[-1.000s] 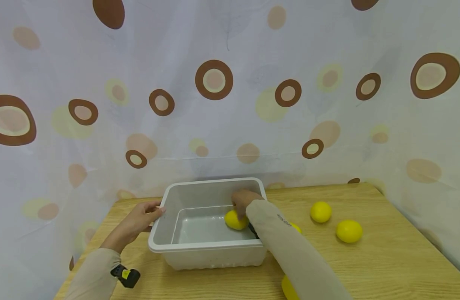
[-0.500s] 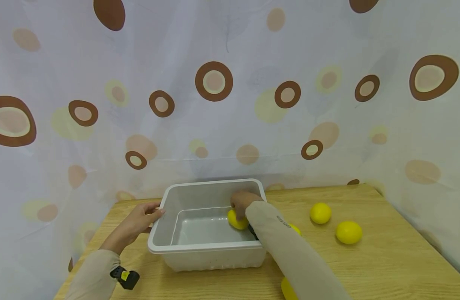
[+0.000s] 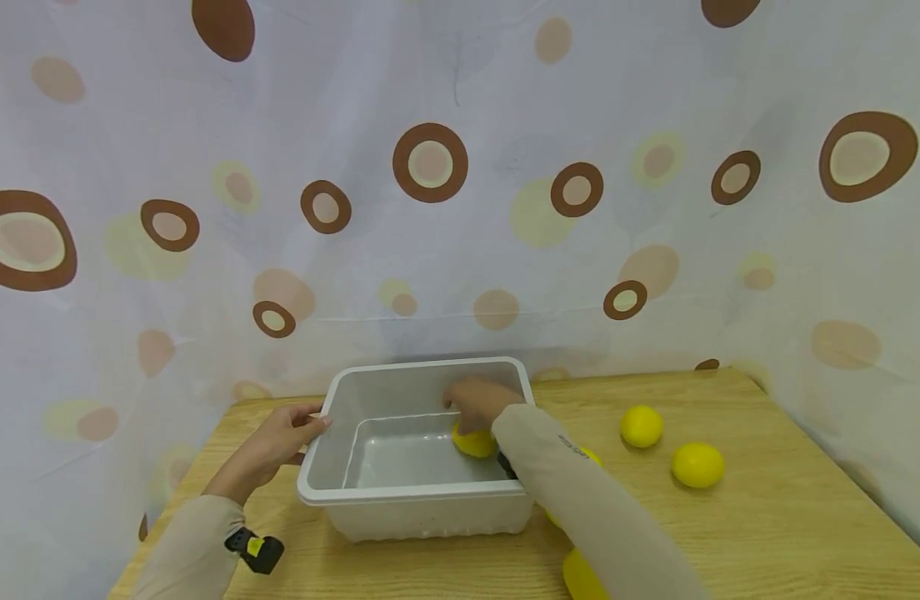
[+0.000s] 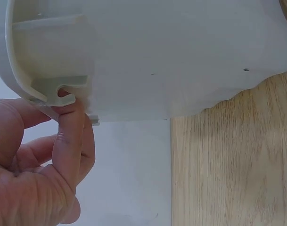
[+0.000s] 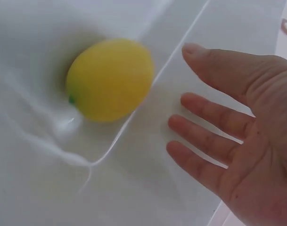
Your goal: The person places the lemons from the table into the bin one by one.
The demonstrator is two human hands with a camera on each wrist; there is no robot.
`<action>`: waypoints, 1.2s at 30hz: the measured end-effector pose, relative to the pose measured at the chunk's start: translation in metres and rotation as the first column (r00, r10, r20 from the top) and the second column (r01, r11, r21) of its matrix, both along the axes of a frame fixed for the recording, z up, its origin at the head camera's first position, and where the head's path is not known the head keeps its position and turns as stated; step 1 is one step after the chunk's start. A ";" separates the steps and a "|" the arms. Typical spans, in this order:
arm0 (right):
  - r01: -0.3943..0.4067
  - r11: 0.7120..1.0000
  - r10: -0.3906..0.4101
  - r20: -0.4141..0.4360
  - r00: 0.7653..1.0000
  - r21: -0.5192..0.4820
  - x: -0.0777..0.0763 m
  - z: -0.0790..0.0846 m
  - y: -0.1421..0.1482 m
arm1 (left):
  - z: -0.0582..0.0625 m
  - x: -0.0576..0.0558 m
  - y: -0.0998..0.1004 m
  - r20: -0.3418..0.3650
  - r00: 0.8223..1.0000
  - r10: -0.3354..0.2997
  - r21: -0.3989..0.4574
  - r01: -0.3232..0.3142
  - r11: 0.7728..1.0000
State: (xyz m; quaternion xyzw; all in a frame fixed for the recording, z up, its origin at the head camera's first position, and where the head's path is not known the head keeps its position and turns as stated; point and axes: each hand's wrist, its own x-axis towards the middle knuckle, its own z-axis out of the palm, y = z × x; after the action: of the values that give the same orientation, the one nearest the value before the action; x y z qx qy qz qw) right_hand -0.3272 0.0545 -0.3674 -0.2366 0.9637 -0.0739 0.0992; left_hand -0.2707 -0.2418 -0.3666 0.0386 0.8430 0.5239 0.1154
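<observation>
A white plastic basin (image 3: 430, 493) stands on the wooden table. My left hand (image 3: 280, 437) grips its left rim, and the left wrist view has fingers (image 4: 70, 141) curled under the rim by a small hook-shaped tab. Inside the basin, toward the right, lies one yellow lemon (image 3: 472, 442). Above it is my right hand (image 3: 482, 404), which hides part of the lemon in the head view. The right wrist view shows the lemon (image 5: 110, 80) with a green tip, resting in a basin corner. My right hand (image 5: 247, 127) is apart from it there, fingers extended and holding nothing.
To the right on the table (image 3: 775, 533) lie two lemons, one farther back (image 3: 642, 426) and one nearer (image 3: 697, 465). More yellow fruit shows partly around my right sleeve (image 3: 580, 492), including a piece (image 3: 582, 577) at the front. A patterned curtain (image 3: 460, 250) hangs behind the table.
My right hand has let go of the lemon and risen slightly up and left from it. The lemon shifted a little to the right in the basin. The left hand stays on the rim.
</observation>
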 end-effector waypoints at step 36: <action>-0.172 0.983 0.136 -0.374 0.917 -0.063 0.082 0.079 0.101 | 0.001 0.000 -0.001 0.000 1.000 -0.003 -0.008 0.003 1.000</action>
State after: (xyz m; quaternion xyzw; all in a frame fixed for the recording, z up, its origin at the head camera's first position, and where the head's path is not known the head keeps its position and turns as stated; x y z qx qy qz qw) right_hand -0.2456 0.1559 -0.2880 -0.3257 0.9390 -0.0655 -0.0888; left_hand -0.2710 -0.2429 -0.3652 0.0394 0.8450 0.5205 0.1163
